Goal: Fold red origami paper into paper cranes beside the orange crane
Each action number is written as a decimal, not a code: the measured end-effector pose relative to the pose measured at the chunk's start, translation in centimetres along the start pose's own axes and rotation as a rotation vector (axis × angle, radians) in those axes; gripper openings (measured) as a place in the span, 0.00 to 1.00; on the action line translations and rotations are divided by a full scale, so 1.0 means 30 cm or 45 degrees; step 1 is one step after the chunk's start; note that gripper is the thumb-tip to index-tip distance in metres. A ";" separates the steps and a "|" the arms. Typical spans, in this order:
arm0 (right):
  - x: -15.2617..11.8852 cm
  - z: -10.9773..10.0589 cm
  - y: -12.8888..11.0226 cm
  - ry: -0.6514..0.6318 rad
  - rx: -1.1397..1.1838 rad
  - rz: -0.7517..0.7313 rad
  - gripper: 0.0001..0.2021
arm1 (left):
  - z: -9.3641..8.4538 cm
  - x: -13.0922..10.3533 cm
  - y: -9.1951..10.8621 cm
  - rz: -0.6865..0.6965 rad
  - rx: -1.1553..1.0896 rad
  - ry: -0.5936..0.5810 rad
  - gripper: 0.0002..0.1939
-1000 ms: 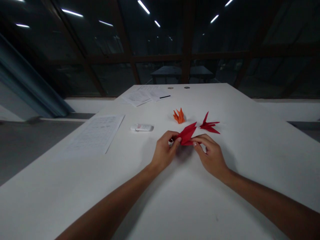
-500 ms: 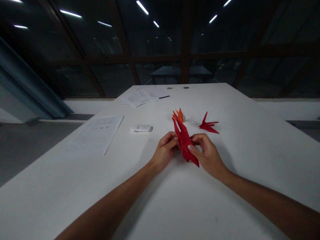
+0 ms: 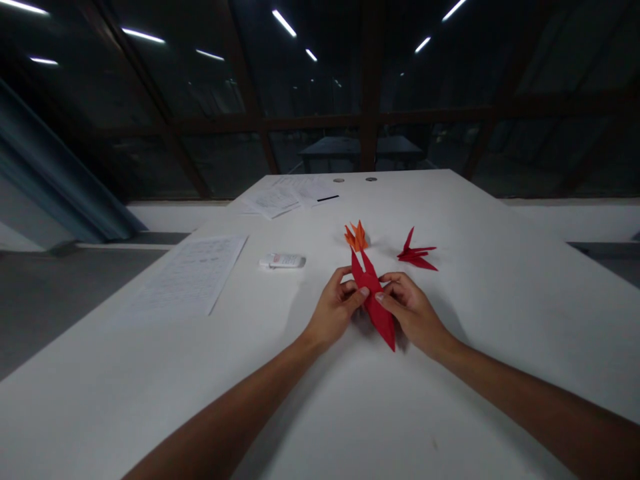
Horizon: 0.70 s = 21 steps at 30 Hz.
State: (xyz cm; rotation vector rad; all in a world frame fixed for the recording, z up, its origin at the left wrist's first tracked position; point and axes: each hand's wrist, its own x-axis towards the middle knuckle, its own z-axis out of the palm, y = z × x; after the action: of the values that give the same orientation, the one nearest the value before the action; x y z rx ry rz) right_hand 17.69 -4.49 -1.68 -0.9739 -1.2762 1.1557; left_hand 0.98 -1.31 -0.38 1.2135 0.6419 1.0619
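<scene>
A folded red origami paper point(image 3: 379, 319) is held between both hands just above the table. It has two narrow points at its far end and one broad point toward me. My left hand point(image 3: 336, 303) grips its left edge, thumb on top and fingers curled beneath. On the right edge, my right hand point(image 3: 413, 308) pinches it the same way. Right behind the held paper stands an orange origami piece point(image 3: 358, 236) with pointed tips. A second red origami piece point(image 3: 416, 257), spiky and narrow, lies beyond my right hand.
Left of my hands lies a white bottle-like item point(image 3: 283, 261) with red print. A printed sheet point(image 3: 190, 275) is at the table's left edge, and more papers point(image 3: 275, 198) with a dark pen-like strip point(image 3: 328, 198) lie farther back. Two small discs point(image 3: 371, 179) sit near the far edge.
The red paper has been turned flatter, its broad face now upward and its near point lower. My left thumb has moved from its side onto its top.
</scene>
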 end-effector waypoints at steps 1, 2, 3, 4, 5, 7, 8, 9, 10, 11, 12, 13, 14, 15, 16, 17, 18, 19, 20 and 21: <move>-0.001 0.001 0.000 -0.001 0.002 0.002 0.17 | 0.000 0.000 0.001 -0.001 0.011 0.014 0.25; -0.003 0.002 -0.001 0.003 -0.007 -0.004 0.18 | 0.000 0.000 0.001 -0.003 0.020 0.027 0.24; -0.005 0.003 -0.003 0.006 -0.026 -0.015 0.18 | 0.000 0.000 0.001 -0.006 0.027 0.038 0.23; -0.007 0.004 -0.004 0.008 -0.052 -0.032 0.18 | 0.001 0.001 -0.001 -0.008 0.030 0.051 0.23; -0.009 0.004 -0.005 0.008 -0.084 -0.047 0.18 | 0.000 0.002 -0.003 -0.010 0.030 0.060 0.23; -0.011 0.006 -0.004 0.010 -0.142 -0.066 0.17 | -0.002 0.006 -0.010 -0.014 0.029 0.074 0.23; -0.011 0.006 -0.003 0.009 -0.155 -0.069 0.16 | -0.005 0.008 -0.014 -0.014 0.030 0.080 0.23; -0.010 0.007 -0.002 0.005 -0.154 -0.069 0.15 | -0.007 0.010 -0.017 -0.011 0.033 0.084 0.23; -0.009 0.007 -0.001 -0.001 -0.141 -0.067 0.13 | -0.010 0.010 -0.019 -0.008 0.033 0.083 0.22; -0.007 0.008 0.000 -0.008 -0.115 -0.059 0.12 | -0.012 0.010 -0.020 -0.007 0.025 0.075 0.21; -0.006 0.008 0.001 -0.012 -0.080 -0.045 0.11 | -0.014 0.009 -0.020 -0.008 0.010 0.062 0.19; -0.004 0.007 0.000 -0.019 -0.042 -0.022 0.10 | -0.015 0.006 -0.018 -0.009 -0.008 0.044 0.18; -0.002 0.006 -0.002 -0.023 -0.003 0.008 0.10 | -0.016 0.004 -0.014 -0.009 -0.023 0.023 0.17; -0.001 0.004 -0.004 -0.028 0.032 0.042 0.09 | -0.015 0.001 -0.008 -0.002 -0.022 0.013 0.16; 0.001 0.002 -0.007 -0.034 0.060 0.070 0.09 | -0.014 -0.002 -0.001 0.011 -0.002 0.003 0.16; 0.002 0.000 -0.011 -0.040 0.082 0.088 0.09 | -0.013 -0.005 0.007 0.024 0.036 -0.014 0.15; 0.002 -0.001 -0.014 -0.053 0.094 0.100 0.08 | -0.012 -0.008 0.016 0.037 0.079 -0.033 0.14; 0.003 -0.002 -0.017 -0.070 0.099 0.105 0.08 | -0.011 -0.010 0.024 0.054 0.126 -0.055 0.13; 0.004 -0.003 -0.020 -0.088 0.097 0.101 0.07 | -0.011 -0.012 0.032 0.072 0.168 -0.076 0.13; 0.004 -0.002 -0.021 -0.105 0.090 0.092 0.07 | -0.010 -0.014 0.039 0.090 0.199 -0.097 0.12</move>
State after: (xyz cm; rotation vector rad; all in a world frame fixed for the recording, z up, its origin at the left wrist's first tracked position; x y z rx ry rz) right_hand 17.81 -4.48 -1.04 -0.9343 -1.2657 1.3000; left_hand 0.20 -1.55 0.61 1.4147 0.6362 1.0341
